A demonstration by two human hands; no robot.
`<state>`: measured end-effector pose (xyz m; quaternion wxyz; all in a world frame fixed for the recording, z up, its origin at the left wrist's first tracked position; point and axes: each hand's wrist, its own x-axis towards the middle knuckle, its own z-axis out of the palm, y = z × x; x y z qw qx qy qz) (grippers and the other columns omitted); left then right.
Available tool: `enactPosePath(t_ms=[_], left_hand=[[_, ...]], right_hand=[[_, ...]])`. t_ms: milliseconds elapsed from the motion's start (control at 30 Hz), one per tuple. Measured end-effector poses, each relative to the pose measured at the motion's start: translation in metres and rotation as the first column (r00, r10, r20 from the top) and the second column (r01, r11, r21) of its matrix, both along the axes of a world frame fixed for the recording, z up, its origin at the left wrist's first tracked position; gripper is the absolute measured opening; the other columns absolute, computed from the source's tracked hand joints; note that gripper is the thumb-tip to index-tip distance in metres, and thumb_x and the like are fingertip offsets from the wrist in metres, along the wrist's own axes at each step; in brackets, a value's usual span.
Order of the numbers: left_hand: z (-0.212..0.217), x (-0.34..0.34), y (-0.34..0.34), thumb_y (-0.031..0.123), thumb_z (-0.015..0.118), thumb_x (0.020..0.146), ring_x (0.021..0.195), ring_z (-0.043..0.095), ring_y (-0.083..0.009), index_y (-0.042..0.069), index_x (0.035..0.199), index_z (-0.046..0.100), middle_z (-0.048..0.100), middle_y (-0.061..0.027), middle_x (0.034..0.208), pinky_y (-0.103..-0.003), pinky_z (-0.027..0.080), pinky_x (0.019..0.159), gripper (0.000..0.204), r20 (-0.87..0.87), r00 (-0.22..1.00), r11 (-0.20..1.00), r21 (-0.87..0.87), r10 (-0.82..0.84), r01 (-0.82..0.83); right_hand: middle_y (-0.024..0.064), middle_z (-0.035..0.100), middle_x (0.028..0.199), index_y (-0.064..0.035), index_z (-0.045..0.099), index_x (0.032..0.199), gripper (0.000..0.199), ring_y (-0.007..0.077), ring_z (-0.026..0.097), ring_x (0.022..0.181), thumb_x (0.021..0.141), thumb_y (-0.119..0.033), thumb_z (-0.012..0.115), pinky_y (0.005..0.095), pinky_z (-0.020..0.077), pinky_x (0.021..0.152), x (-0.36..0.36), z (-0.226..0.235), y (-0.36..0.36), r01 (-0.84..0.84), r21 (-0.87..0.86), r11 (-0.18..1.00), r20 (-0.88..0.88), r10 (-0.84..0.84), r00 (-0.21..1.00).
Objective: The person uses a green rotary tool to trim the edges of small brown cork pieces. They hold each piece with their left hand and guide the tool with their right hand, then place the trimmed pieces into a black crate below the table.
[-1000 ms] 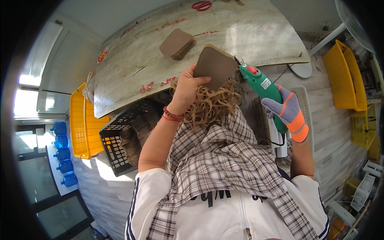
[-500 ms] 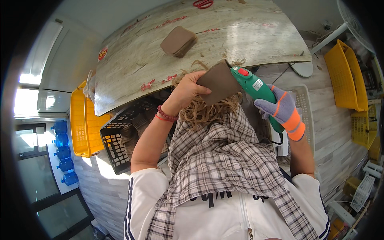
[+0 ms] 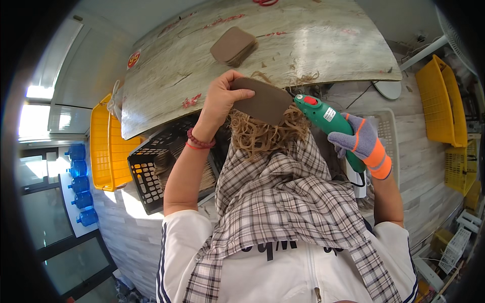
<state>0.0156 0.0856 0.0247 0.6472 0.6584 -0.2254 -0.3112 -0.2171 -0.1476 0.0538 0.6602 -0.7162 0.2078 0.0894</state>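
Observation:
My bare left hand [image 3: 220, 96] pinches a flat brown panel with rounded corners [image 3: 263, 103] by its left end, thumb on top. In my right hand [image 3: 359, 140], which wears a grey and orange glove, is a green handheld electric cutter [image 3: 323, 116] with a red switch. Its tip is at the panel's right edge; the exact contact is too small to make out. Curly brown trimmings [image 3: 262, 134] heap below the panel on the plaid apron [image 3: 283, 202] over my lap. A stack of similar brown panels [image 3: 233, 46] lies on the table.
The worn wooden table [image 3: 177, 91] spans the far side, with red-handled scissors [image 3: 265, 2] at its back. A black crate [image 3: 146, 174] holding brown pieces stands at left, beside a yellow crate [image 3: 103, 151]. A pale basket [image 3: 388, 136] and another yellow crate [image 3: 439, 101] are at right.
The panel has turned clockwise, its right end now lower, and my left hand has shifted slightly left. The cutter has moved a little down and right, still by the panel's right edge.

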Motion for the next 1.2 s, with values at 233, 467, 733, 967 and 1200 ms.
enactPosePath(t_ms=[233,467,733,967,1200], left_hand=[[-0.012,-0.001,0.000,0.000,0.069,0.077,0.073,0.062,-0.0086,0.001,0.092,0.065,0.067,-0.0029,0.082,-0.022,0.050,0.067,0.016,-0.074,0.997,0.996,-0.085,0.004,-0.010],[-0.007,-0.009,-0.005,0.000,0.069,0.077,0.074,0.062,-0.0089,0.001,0.093,0.065,0.067,-0.0021,0.083,-0.023,0.049,0.069,0.016,-0.104,0.987,0.992,0.016,-0.119,0.121],[0.001,-0.014,-0.005,0.001,0.070,0.076,0.078,0.060,-0.0072,0.002,0.094,0.065,0.067,-0.0012,0.085,-0.022,0.047,0.074,0.018,-0.058,0.968,0.955,0.159,-0.243,0.249],[-0.038,0.060,0.050,0.001,0.063,0.082,0.084,0.063,-0.0151,-0.003,0.106,0.061,0.066,-0.0078,0.095,-0.027,0.051,0.075,0.024,-0.129,0.974,0.971,-0.129,0.183,-0.200],[-0.113,0.141,0.113,0.010,0.063,0.084,0.115,0.052,-0.0338,0.003,0.129,0.048,0.056,-0.0176,0.123,-0.046,0.040,0.099,0.048,0.660,0.635,0.582,0.351,0.402,-0.733]], right_hand=[[0.0008,0.061,0.067,-0.0001,0.061,0.104,0.044,0.0048,0.053,0.053,0.075,-0.028,0.079,0.0208,0.0439,0.048,0.004,-0.006,0.009,-0.038,-0.067,0.997,0.007,0.038,0.999],[0.0003,0.060,0.064,-0.0024,0.062,0.102,0.044,0.0047,0.053,0.052,0.075,-0.032,0.079,0.0204,0.0425,0.047,0.011,-0.014,0.012,-0.068,-0.080,0.994,0.017,0.069,0.997],[0.0007,0.060,0.066,-0.0013,0.060,0.102,0.042,0.0053,0.053,0.051,0.076,-0.030,0.078,0.0204,0.0423,0.047,0.028,-0.009,0.023,-0.098,-0.043,0.994,0.020,0.099,0.995],[0.0024,0.060,0.073,0.0019,0.056,0.109,0.037,0.0066,0.056,0.058,0.081,-0.017,0.073,0.0213,0.0453,0.048,0.043,-0.022,0.028,0.079,-0.046,0.996,0.034,-0.078,0.996],[0.0046,0.060,0.071,0.0023,0.054,0.108,0.037,0.0094,0.057,0.054,0.083,-0.017,0.071,0.0237,0.0484,0.047,0.027,-0.057,0.010,0.153,-0.068,0.986,0.058,-0.149,0.987]])
